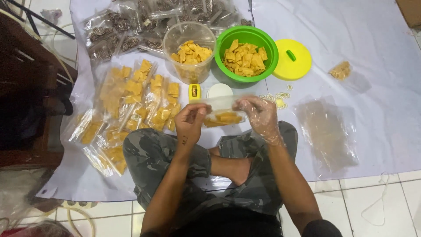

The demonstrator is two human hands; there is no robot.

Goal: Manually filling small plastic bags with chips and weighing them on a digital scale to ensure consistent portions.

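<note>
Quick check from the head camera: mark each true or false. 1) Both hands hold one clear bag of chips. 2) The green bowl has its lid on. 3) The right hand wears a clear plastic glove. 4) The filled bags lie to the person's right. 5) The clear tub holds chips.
1) True: left hand and right hand hold the clear bag of chips.
2) False: the green bowl is open; its yellow lid lies beside it.
3) True.
4) False: the filled bags lie to the left.
5) True: clear tub.
</note>
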